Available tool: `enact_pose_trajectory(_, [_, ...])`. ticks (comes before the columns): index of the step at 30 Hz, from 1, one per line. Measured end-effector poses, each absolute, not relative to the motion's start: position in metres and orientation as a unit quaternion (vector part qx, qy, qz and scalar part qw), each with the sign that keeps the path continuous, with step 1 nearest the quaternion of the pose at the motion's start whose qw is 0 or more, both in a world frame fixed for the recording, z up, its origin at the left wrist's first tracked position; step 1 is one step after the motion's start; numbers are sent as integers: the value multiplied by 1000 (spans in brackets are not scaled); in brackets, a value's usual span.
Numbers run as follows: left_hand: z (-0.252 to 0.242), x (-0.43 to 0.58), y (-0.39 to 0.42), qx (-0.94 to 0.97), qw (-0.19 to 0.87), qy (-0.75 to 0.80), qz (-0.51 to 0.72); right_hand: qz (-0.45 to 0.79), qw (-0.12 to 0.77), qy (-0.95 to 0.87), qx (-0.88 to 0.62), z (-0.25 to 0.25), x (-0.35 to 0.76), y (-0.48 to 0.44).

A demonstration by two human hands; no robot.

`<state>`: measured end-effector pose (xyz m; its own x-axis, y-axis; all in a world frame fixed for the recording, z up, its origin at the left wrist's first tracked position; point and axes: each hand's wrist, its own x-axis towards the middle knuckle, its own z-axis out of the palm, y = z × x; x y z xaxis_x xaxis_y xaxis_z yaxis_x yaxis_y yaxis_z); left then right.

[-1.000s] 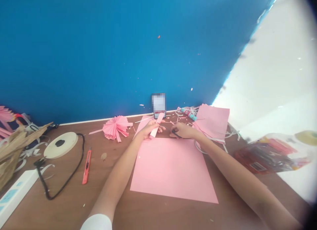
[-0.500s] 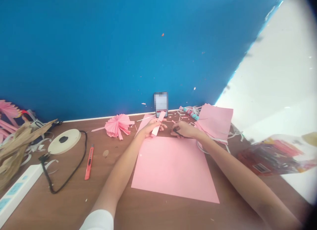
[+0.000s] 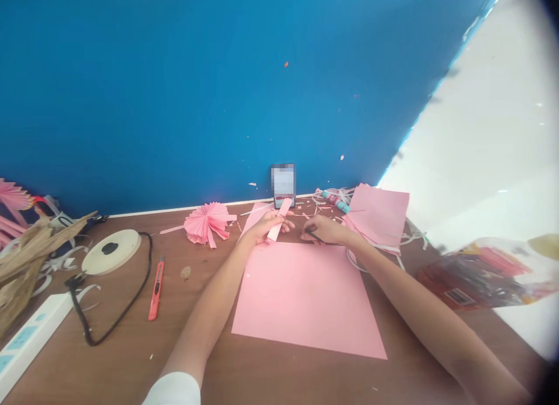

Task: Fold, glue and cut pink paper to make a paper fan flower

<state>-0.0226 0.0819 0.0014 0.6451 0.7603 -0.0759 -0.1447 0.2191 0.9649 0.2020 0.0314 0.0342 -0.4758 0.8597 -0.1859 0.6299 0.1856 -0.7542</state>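
Note:
My left hand (image 3: 267, 226) is closed on a narrow folded strip of pink paper (image 3: 280, 220), which tilts up and to the right. Just across from it, my right hand (image 3: 321, 228) is closed around dark-handled scissors (image 3: 312, 235); the blades are hard to make out, pointing toward the strip. A large pink sheet of paper (image 3: 305, 297) lies flat on the table below both hands. Left of my left hand rests a pleated pink paper flower (image 3: 207, 223).
A phone (image 3: 283, 187) leans on the blue wall behind the hands. Stacked pink paper (image 3: 379, 216) and a glue stick (image 3: 336, 201) lie right. Leftward are a red utility knife (image 3: 156, 288), a ribbon roll (image 3: 111, 252), a black cord (image 3: 120, 318) and a power strip (image 3: 32, 341).
The view has shifted very slightly. Both hands keep their grips, and the right hand has moved a touch left toward the folded strip.

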Motion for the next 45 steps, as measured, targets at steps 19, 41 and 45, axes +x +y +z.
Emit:
enact_pose_trajectory(19, [0,-22,82,545,724,286,310,408,183,-751,-486,29,197,33])
enact_pose_trajectory(41, [2,-22,81,534,732,280,318,383,164,-766,-490,27,201,34])
enact_pose_trajectory(45, [3,-22,82,539,732,275,312,428,177,-733,-498,25,200,35])
